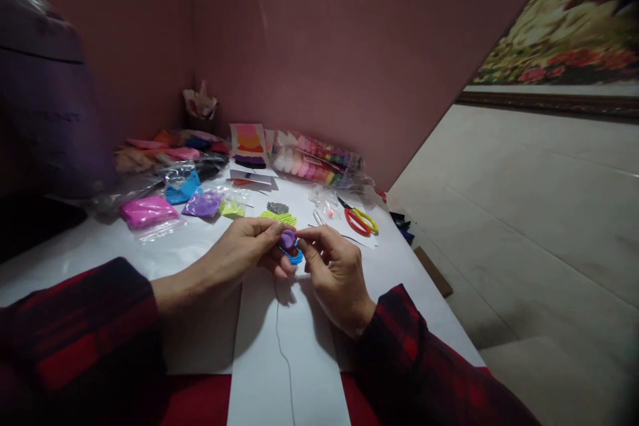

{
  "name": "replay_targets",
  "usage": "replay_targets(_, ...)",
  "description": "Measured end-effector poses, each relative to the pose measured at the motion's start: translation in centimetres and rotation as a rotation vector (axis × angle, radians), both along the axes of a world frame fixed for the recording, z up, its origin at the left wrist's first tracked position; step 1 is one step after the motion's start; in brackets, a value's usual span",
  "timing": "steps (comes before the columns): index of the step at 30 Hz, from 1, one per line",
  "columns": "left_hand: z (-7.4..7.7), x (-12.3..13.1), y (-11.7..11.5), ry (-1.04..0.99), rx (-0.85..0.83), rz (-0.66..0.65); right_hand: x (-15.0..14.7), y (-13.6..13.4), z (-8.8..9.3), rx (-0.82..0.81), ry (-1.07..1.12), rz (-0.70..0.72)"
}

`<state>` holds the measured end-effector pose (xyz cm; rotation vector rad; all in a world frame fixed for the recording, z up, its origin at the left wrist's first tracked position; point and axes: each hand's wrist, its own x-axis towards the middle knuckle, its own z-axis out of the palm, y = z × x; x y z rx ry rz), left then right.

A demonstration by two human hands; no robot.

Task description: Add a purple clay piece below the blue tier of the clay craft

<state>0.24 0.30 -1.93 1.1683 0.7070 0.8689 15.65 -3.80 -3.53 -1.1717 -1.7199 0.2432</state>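
My left hand point(247, 249) and my right hand point(333, 273) meet over the white table point(399, 266), both pinched on a small clay piece point(288, 240) that is purple on top with a blue part beneath it. The fingertips of both hands close on it from either side. A thin dark thread point(280, 339) hangs from the piece down over the white paper sheet point(299, 359) toward me. Both arms wear red and black plaid sleeves.
Bags of coloured clay lie behind the hands: pink point(147, 211), blue point(182, 188), purple point(202, 204). A clay multipack point(317, 163) and red-and-yellow scissors point(359, 219) sit further back and right. A pink board point(349, 46) walls the table. The table edge drops off right.
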Motion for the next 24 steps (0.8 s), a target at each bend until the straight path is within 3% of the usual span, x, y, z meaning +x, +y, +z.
replay_targets(10,-1.3,-0.1,0.7,-0.063,0.0,-0.031,0.0,0.0,0.2,0.0,-0.018,-0.003)
replay_targets(20,-0.3,-0.2,0.5,0.06,0.09,-0.004,0.0,-0.2,0.1,0.05,-0.011,0.117)
replay_targets(24,-0.5,-0.2,0.5,0.033,0.063,-0.019,-0.1,-0.2,0.1,0.051,-0.007,0.085)
